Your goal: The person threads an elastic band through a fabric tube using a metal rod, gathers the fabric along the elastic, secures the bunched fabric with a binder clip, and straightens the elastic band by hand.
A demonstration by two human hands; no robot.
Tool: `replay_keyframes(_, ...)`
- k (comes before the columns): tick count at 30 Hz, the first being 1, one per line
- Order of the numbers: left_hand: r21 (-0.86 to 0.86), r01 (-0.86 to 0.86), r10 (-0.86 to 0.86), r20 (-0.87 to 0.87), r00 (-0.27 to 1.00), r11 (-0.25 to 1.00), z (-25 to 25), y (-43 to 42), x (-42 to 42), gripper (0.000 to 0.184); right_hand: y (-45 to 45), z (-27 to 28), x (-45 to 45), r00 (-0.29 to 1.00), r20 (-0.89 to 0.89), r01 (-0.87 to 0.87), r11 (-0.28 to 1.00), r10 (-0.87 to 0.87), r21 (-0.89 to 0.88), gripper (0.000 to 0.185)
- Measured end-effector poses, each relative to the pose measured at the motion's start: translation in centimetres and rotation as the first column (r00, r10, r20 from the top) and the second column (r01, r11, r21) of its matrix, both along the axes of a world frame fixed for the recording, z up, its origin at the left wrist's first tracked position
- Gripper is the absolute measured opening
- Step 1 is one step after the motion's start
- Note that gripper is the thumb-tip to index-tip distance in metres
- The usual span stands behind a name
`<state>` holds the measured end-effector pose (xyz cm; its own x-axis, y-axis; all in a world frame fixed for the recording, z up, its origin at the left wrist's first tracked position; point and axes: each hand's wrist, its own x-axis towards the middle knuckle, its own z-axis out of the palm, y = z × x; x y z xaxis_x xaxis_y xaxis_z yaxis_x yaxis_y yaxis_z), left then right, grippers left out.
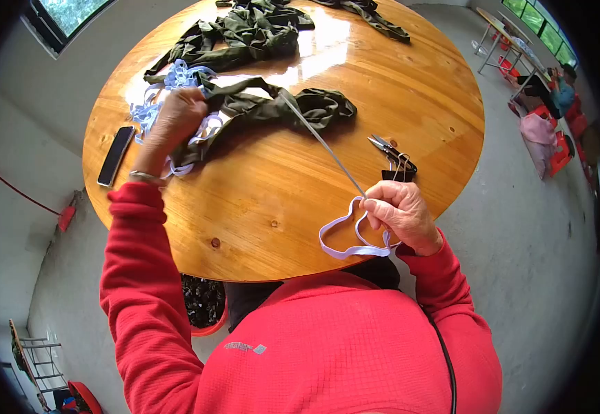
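My left hand [176,119] is closed on the end of a dark green cloth strip [245,103], somewhat blurred. In my right hand [402,212], a thin metal rod [324,146] is pinched between thumb and fingers. The rod slants up and left, its far end meeting the cloth. A lavender elastic band [345,254] loops below my right hand and is held at or beside the rod's near end; fingers hide the exact join. A pile of light blue and lavender bands [184,74] lies around my left hand, partly under the cloth.
The round wooden table [272,200] also carries black-handled scissors or snips [395,152], a black binder clip [398,175], a phone [116,156] and more dark green cloth [245,34]. A red tub [207,330] of dark scraps stands below the edge. Another person [562,93] sits far right.
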<state>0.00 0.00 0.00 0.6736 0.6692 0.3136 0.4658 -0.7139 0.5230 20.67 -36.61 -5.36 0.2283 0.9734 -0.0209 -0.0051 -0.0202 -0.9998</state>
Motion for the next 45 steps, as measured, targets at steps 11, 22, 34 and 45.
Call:
replay_keyframes(11, -0.244, 0.936, -0.486, 0.804, 0.342, 0.255, 19.7, -2.7, -7.3, 0.047, 1.5, 0.8, 0.4, 0.983, -0.16, 0.12, 0.978, -0.093, 0.172, 0.015)
replay_keyframes(22, -0.521, 0.736, -0.463, 0.572, 0.677, 0.433, 5.7, -7.8, -5.9, 0.022, 3.6, 0.4, -2.0, 0.997, -0.052, -0.058, 0.993, 0.064, 0.099, 0.031)
replay_keyframes(34, -0.465, 0.664, -0.499, 0.438, 0.748, 0.586, 5.2, -7.4, -9.9, 0.023, 5.9, -2.4, -3.5, 0.885, 0.415, -0.213, 0.976, 0.211, -0.042, 0.01)
replay_keyframes(45, -0.821, 0.368, -0.546, 0.083, 0.834, 0.437, -0.5, -10.0, -10.9, 0.035, 9.4, -0.1, -2.9, 0.681, 0.731, -0.134, 0.976, -0.035, 0.171, 0.027)
